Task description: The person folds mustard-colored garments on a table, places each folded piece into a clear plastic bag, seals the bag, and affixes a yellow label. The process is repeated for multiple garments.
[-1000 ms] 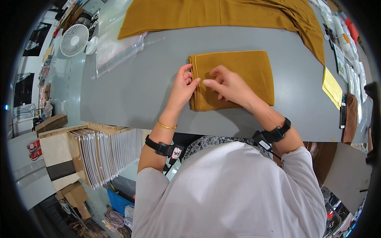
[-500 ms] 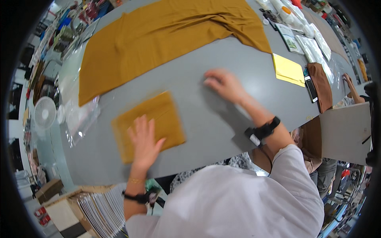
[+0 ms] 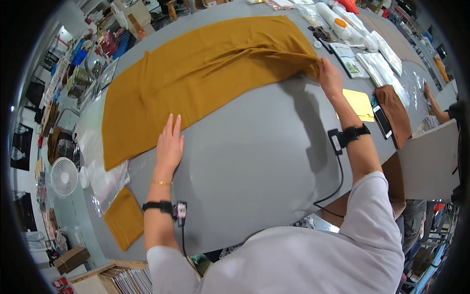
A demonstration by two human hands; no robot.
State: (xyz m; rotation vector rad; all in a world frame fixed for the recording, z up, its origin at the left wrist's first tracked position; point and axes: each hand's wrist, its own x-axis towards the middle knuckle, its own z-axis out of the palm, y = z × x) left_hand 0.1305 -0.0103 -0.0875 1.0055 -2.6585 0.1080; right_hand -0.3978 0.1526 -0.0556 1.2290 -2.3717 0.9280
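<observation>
A long mustard-coloured cloth [image 3: 196,73] lies spread across the far half of the grey table [image 3: 245,161], with creases toward its right end. At that right end my right hand [image 3: 331,78] pinches a corner of the cloth, lifting it slightly. My left hand [image 3: 170,145] reaches the cloth's near edge with its fingers stretched out and lying on or just over it; it grips nothing. Left of my left forearm, a folded mustard cloth [image 3: 125,220] rests at the table's near left edge, partly hidden by the arm.
Clear plastic bags [image 3: 110,188] lie along the left edge. To the right are a yellow folded sheet [image 3: 359,105], a phone [image 3: 382,122], a brown cloth [image 3: 394,115] and white plastic packs [image 3: 382,73]. A white fan [image 3: 64,176] stands at left. Another person's hand [image 3: 431,98] shows at far right.
The folded cloth has moved left to the table's edge, and my left hand has left it for the long cloth. My right hand has moved right and taken hold of the long cloth's corner.
</observation>
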